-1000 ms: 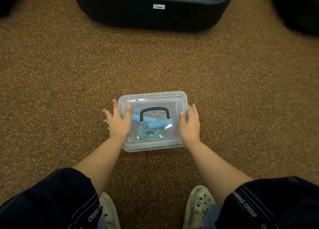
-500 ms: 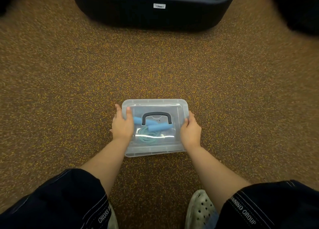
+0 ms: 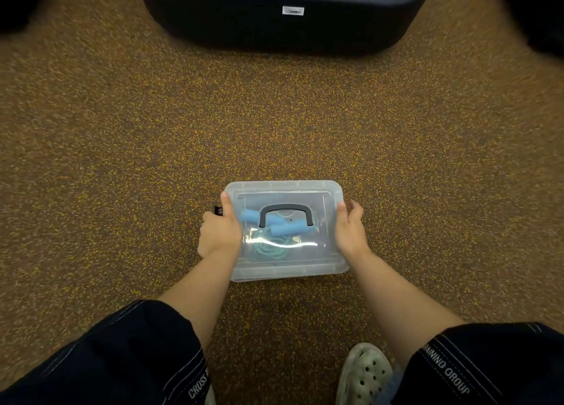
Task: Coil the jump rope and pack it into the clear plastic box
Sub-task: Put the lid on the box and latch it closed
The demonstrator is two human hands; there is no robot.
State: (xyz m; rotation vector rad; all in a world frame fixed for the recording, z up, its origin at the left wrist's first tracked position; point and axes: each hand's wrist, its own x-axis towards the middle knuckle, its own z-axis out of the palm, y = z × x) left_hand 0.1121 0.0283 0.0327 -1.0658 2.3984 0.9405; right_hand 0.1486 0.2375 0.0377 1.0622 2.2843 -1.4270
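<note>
The clear plastic box sits on the speckled brown floor in front of me, with its lid on and a black handle lying flat on top. Through the lid I see the jump rope: a green coil with two blue foam grips above it. My left hand grips the box's left side, thumb over the lid edge. My right hand clasps the right side the same way. A small dark latch shows by my left fingers.
A large dark bin or case stands on the floor straight ahead, well beyond the box. Dark shapes fill both far corners. My knees in black shorts and a pale perforated clog are at the bottom edge.
Both hands shifted from pressing on top of the lid to gripping the box's two sides. The view moved, so the box sits slightly lower and more centred.
</note>
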